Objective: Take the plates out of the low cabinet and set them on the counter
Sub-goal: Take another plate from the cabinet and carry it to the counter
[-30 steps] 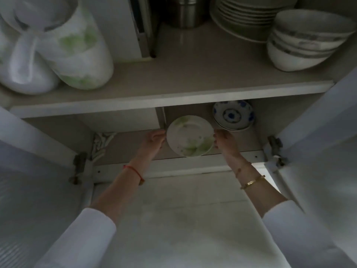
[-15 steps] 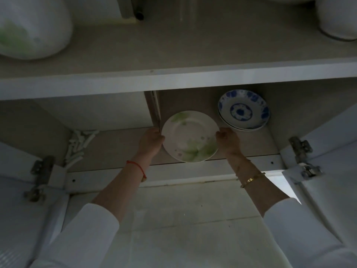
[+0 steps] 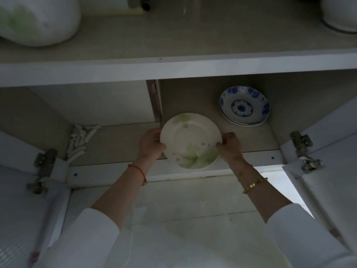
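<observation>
A white plate with green leaf print is tilted toward me at the front edge of the low cabinet's bottom shelf. My left hand grips its left rim and my right hand grips its right rim, thumbs on the face. Behind and to the right, two stacked blue-patterned plates lean against the cabinet's back wall. The counter runs across the top of the view, above the cabinet opening.
Both cabinet doors stand open, left door and right door, with metal hinges at each side. A bundle of white corrugated hose lies on the left of the shelf. A white-green bag and a white bowl sit on the counter.
Both hands have drawn the green-print plate forward toward the cabinet's front edge and tilted it up. The view has dropped lower and closer to the cabinet.
</observation>
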Demonstrator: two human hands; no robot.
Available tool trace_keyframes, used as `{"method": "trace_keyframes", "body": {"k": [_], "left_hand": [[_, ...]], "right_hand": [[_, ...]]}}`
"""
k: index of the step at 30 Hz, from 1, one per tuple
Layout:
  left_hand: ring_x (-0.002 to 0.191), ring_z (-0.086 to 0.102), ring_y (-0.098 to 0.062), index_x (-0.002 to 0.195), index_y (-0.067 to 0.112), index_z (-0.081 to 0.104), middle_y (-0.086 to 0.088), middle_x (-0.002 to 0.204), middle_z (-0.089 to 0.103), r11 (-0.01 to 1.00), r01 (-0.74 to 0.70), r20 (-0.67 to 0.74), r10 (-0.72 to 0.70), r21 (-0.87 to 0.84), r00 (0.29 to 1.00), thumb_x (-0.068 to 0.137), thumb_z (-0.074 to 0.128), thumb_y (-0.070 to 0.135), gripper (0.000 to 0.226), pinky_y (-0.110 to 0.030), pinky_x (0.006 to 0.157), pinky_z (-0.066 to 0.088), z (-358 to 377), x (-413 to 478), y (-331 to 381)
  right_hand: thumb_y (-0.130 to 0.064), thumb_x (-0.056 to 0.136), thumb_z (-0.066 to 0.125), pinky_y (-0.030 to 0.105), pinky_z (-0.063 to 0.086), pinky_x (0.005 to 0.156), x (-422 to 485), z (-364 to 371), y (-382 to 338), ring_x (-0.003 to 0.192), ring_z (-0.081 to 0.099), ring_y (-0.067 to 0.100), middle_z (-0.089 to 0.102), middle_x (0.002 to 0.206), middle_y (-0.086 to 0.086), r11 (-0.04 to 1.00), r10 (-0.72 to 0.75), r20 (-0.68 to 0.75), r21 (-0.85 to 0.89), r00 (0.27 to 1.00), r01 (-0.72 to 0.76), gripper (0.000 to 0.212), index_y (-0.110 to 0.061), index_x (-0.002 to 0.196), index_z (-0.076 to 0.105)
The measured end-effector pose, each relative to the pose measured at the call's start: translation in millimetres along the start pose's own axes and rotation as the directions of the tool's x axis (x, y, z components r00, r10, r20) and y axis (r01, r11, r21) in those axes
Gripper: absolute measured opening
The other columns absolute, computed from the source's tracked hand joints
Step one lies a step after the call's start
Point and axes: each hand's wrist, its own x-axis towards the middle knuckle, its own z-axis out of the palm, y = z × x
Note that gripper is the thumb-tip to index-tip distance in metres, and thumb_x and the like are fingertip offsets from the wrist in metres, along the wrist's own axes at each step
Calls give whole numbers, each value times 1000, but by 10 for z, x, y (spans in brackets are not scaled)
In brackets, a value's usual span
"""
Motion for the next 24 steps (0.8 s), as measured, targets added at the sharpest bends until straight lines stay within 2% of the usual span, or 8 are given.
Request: {"method": "trace_keyframes", "body": {"k": [5, 7, 9, 11, 15, 18, 22, 24], "left_hand": [[98, 64, -22, 112, 10, 69, -1, 95, 66, 999, -22, -52, 21, -28, 998, 68, 60, -17, 52, -36, 88, 56, -106, -270, 50], [95, 63, -21, 112, 8, 68, -3, 94, 65, 999, -39, -40, 38, -20, 998, 69, 58, -18, 52, -27, 74, 58, -174, -431, 136], [87, 61, -17, 114, 5, 66, -4, 97, 63, 999, -30, -32, 29, -46, 999, 70, 56, -20, 51, -10, 56, 51, -270, -671, 266], [81, 59, -15, 116, 4, 63, -4, 99, 62, 998, -10, -31, 8, -62, 999, 71, 58, -21, 52, -6, 48, 46, -394, -953, 404], [85, 65, -23, 117, 6, 62, -3, 102, 64, 996, 67, 31, -66, -51, 997, 71, 61, -20, 54, -22, 56, 49, -694, -1549, 722], [79, 65, -16, 118, 9, 61, -4, 105, 66, 992, 116, 39, -115, -44, 993, 71, 61, -19, 54, -27, 61, 54, -933, -1998, 1000], [78, 65, -16, 116, 13, 62, -2, 100, 68, 993, 120, 16, -120, -20, 993, 71, 61, -15, 53, -30, 67, 57, -1244, -2550, 1390], [81, 66, -16, 114, 17, 63, 1, 98, 68, 988, 151, 3, -151, -19, 988, 70, 59, -14, 54, -30, 70, 57, -1388, -2810, 1600]], "right_hand": [[2, 80, 58, 25, 38, 68, -294, -170, 8, 90, 60, 28, 67, 100, 15, 998, 14, -9, 58, 1000, -14, 30, 1, 110, 57], [1, 80, 59, 25, 38, 69, -472, -313, -38, 84, 55, 23, 64, 96, 12, 997, 31, -3, 72, 1000, -31, 31, -1, 111, 55], [1, 80, 58, 26, 39, 70, -693, -508, -115, 84, 54, 21, 62, 93, 9, 995, 47, 12, 84, 999, -48, 31, -2, 111, 54], [1, 80, 57, 26, 38, 71, -948, -739, -219, 85, 54, 22, 60, 93, 7, 993, 58, 28, 99, 998, -61, 31, -3, 111, 54], [-6, 79, 61, 23, 38, 57, -1516, -1238, -500, 80, 55, 18, 60, 85, -5, 981, 123, 63, 141, 990, -131, 29, -16, 105, 52], [-4, 80, 59, 25, 38, 65, -1919, -1603, -711, 82, 55, 21, 59, 88, -1, 978, 154, 69, 134, 986, -162, 29, -15, 106, 51], [-2, 81, 57, 24, 40, 64, -2454, -2061, -1035, 84, 56, 22, 59, 91, 0, 974, 180, 68, 131, 981, -187, 27, -12, 106, 52], [-3, 81, 56, 27, 44, 70, -2713, -2294, -1197, 84, 57, 24, 59, 92, 1, 966, 209, 59, 141, 976, -215, 27, -14, 105, 51]]}}
